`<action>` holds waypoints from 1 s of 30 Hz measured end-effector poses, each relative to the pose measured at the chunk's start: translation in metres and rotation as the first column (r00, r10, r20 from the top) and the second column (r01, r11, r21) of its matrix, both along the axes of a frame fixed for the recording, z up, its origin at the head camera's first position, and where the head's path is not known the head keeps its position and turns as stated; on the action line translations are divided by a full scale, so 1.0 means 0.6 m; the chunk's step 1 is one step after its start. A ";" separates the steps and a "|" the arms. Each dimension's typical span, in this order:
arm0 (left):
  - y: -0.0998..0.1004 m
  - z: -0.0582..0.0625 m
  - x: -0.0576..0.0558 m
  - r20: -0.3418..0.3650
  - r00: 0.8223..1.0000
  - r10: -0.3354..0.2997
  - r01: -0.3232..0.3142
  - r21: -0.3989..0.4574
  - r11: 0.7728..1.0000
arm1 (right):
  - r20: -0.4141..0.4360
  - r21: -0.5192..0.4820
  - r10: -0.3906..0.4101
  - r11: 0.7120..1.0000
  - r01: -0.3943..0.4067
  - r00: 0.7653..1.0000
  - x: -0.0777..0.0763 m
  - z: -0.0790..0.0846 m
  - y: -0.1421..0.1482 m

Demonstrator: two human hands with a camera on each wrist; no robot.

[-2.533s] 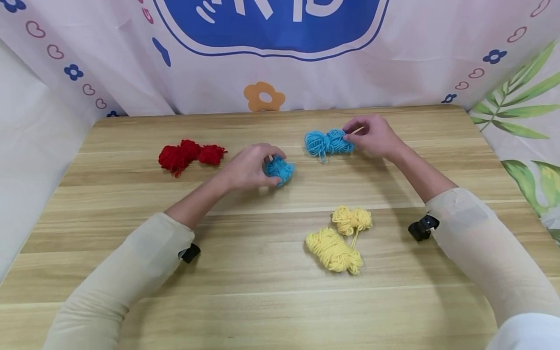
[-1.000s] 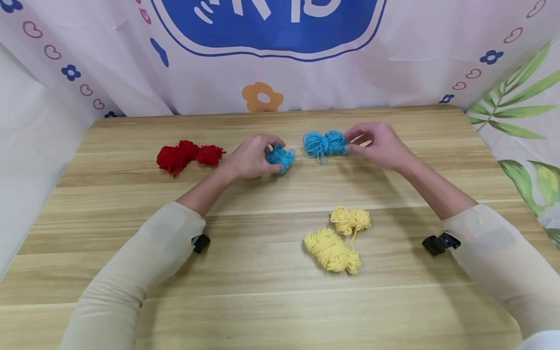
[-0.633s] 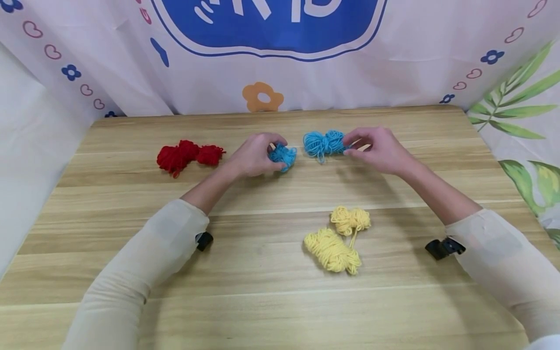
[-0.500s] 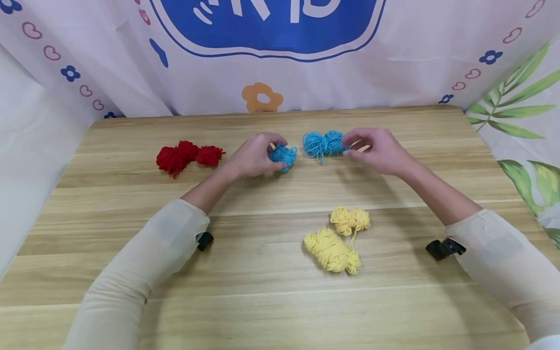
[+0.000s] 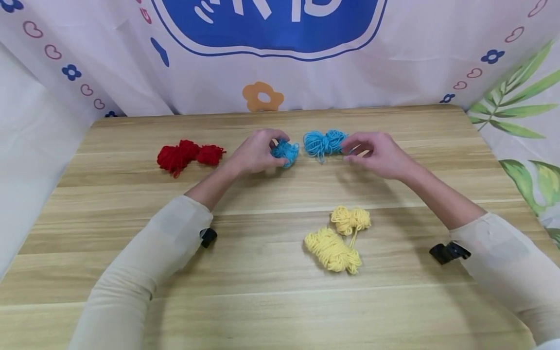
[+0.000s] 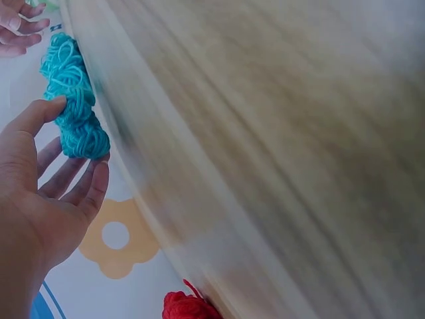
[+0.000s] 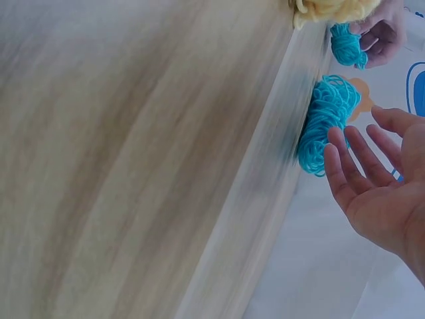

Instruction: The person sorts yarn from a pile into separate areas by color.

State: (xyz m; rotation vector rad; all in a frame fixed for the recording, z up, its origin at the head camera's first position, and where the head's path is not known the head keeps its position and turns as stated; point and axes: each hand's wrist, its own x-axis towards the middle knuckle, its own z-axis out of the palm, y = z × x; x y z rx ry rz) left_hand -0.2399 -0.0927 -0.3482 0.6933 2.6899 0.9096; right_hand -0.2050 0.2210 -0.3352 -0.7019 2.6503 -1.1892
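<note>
In the head view my left hand (image 5: 258,151) grips a small blue yarn bundle (image 5: 286,153) between thumb and fingers, at the back middle of the table. Just right of it lies a larger blue yarn bundle (image 5: 324,144), tied at its middle. My right hand (image 5: 380,154) is at that bundle's right end, fingers loosely bent and spread from the thumb, as the right wrist view also shows beside the larger blue bundle (image 7: 327,123). From the left wrist, the thumb and fingers of my left hand (image 6: 50,193) hold the near end of the blue yarn (image 6: 83,136).
Two red yarn bundles (image 5: 185,154) lie at the back left of the wooden table (image 5: 245,311). Two yellow yarn bundles (image 5: 333,250), joined by a strand, lie right of the middle, nearer the front. A printed cloth (image 5: 210,82) hangs behind the table's back edge.
My left hand has moved the small blue yarn bundle back and slightly right, closer to the larger one. My right hand has drawn back slightly toward the front from the larger bundle's end.
</note>
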 end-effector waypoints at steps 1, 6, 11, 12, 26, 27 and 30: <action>0.000 0.000 0.000 -0.003 1.000 0.000 0.000 0.001 1.000 | 0.001 -0.002 0.003 1.000 -0.003 1.000 0.000 -0.001 0.000; 0.001 -0.002 -0.003 -0.012 1.000 -0.005 0.005 -0.001 1.000 | 0.002 -0.017 0.022 1.000 -0.022 1.000 0.003 -0.003 -0.003; 0.005 -0.003 -0.005 0.009 1.000 0.004 -0.004 -0.006 1.000 | 0.005 -0.013 0.043 0.999 -0.043 0.999 0.005 -0.005 -0.003; 0.005 -0.003 -0.006 0.010 1.000 0.008 -0.008 -0.004 1.000 | 0.003 -0.009 0.043 0.999 -0.043 0.999 0.005 -0.006 -0.003; 0.014 -0.006 -0.018 -0.007 1.000 0.025 -0.025 0.008 1.000 | -0.002 0.006 0.038 0.999 -0.038 0.999 0.002 -0.010 0.001; 0.015 -0.006 -0.019 -0.007 1.000 0.026 -0.026 0.013 1.000 | -0.002 0.007 0.034 0.999 -0.034 0.999 0.002 -0.011 0.001; 0.016 -0.005 -0.019 -0.009 1.000 0.021 -0.021 0.019 1.000 | 0.001 0.007 0.029 1.000 -0.029 1.000 0.003 -0.010 0.000</action>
